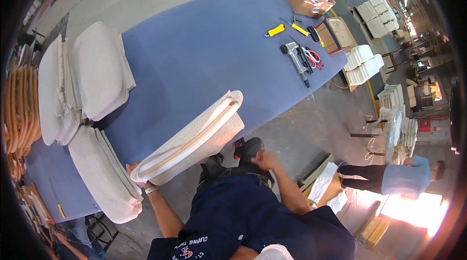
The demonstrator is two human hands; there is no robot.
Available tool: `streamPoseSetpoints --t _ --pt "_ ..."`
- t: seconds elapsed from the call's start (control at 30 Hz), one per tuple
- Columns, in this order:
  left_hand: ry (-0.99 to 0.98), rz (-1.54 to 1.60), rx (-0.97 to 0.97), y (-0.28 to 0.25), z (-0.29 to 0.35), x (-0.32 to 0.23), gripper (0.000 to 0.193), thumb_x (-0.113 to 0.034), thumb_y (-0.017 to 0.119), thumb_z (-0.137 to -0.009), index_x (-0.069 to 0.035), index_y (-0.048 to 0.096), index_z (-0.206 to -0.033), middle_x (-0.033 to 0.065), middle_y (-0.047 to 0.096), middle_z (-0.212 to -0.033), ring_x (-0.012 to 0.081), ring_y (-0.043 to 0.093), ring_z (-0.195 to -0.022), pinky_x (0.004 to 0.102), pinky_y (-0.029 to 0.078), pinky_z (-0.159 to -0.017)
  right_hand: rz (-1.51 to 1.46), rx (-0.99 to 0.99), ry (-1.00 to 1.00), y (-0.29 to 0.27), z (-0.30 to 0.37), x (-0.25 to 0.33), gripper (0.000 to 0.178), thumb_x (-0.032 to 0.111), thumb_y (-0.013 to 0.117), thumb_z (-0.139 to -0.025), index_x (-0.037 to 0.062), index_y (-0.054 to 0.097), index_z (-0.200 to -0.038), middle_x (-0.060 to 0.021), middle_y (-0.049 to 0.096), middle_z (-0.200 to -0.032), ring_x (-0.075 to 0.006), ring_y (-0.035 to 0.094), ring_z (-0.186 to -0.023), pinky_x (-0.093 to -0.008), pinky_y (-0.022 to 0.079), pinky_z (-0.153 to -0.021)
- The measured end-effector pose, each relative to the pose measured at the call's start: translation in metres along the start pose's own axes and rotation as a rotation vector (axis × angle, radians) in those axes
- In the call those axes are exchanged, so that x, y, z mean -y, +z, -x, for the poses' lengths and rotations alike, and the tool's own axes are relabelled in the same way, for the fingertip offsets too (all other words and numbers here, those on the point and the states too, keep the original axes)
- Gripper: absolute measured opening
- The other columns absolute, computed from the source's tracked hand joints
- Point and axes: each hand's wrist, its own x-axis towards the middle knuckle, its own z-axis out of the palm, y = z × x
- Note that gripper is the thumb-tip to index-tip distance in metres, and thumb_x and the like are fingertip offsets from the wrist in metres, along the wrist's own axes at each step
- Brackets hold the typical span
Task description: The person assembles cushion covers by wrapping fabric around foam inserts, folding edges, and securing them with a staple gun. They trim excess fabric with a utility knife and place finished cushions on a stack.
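My left hand (138, 175) grips the near left end of a padded seat panel (189, 145) with beige fabric wrapped round it. The panel is tilted on its edge at the table's near side, showing white padding and a thin tan board edge between the fabric flaps. My right hand (264, 161) is apart from the panel, in front of my body. Its fingers look curled and slightly blurred; what they hold, if anything, cannot be made out. Left of the panel lie beige fabric-covered pads (104, 175), with more stacked pads (99, 70) behind them.
On the blue-covered table (194, 41) lie a staple gun (296, 59), red-handled scissors (314, 58), a yellow-handled tool (275, 30) and cardboard boxes (306, 0). Curved wooden frames (22, 109) are stacked at far left. Another person (404, 177) stands at right, beside stacked white pads (362, 65).
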Motion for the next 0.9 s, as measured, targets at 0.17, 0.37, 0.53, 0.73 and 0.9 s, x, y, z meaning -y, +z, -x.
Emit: streamPoseSetpoints --t 0.17,0.37,0.53,0.73,0.9 --pt "-0.104 0.112 0.076 -0.017 0.001 0.014 0.048 -0.036 0.053 -0.105 -0.012 0.053 -0.063 0.0054 0.056 -0.061 0.0192 0.055 -0.058 0.0354 0.047 -0.06 -0.682 -0.625 -0.392 -0.128 -0.023 0.142 0.046 0.032 0.072 -0.095 0.0039 0.064 -0.13 -0.0129 0.073 -0.117 -0.0282 0.07 -0.103 -0.0399 0.053 -0.091" --pt "-0.145 0.079 0.215 -0.023 0.04 0.014 0.041 -0.032 0.057 -0.103 -0.011 0.057 -0.068 0.0054 0.057 -0.065 0.0177 0.056 -0.063 0.0336 0.047 -0.064 -0.767 -0.575 -0.487 -0.157 -0.104 0.215 0.029 0.02 0.067 -0.098 -0.0001 0.071 -0.118 -0.0101 0.075 -0.109 -0.0172 0.066 -0.102 -0.0335 0.051 -0.094" --pt "-0.421 0.276 0.139 0.022 0.119 0.041 0.026 -0.028 0.058 -0.102 -0.012 0.061 -0.082 0.003 0.063 -0.082 0.0156 0.061 -0.079 0.036 0.052 -0.078 -0.856 -0.725 -0.683 -0.228 -0.135 0.299 0.028 0.027 0.068 -0.099 -0.0002 0.075 -0.101 -0.0031 0.073 -0.094 -0.0105 0.059 -0.087 -0.0279 0.048 -0.081" --pt "-0.44 -0.032 0.634 0.096 0.19 0.075 0.045 -0.035 0.053 -0.106 0.0 0.06 -0.135 0.0125 0.064 -0.133 0.0223 0.06 -0.123 0.036 0.044 -0.11 -0.804 -0.594 -0.813 -0.279 -0.22 0.314 0.025 0.025 0.068 -0.099 0.0014 0.075 -0.099 -0.0029 0.073 -0.095 -0.0098 0.06 -0.085 -0.0286 0.049 -0.08" --pt "-0.064 -0.529 1.162 0.206 0.162 0.058 0.074 -0.039 0.041 -0.11 0.001 0.011 -0.163 0.0176 0.015 -0.171 0.0278 0.01 -0.158 0.0379 0.01 -0.127 -0.929 -0.283 -0.68 -0.22 -0.276 0.338 0.025 0.026 0.071 -0.096 0.0023 0.076 -0.101 -0.0026 0.072 -0.093 -0.0115 0.062 -0.086 -0.0297 0.05 -0.082"
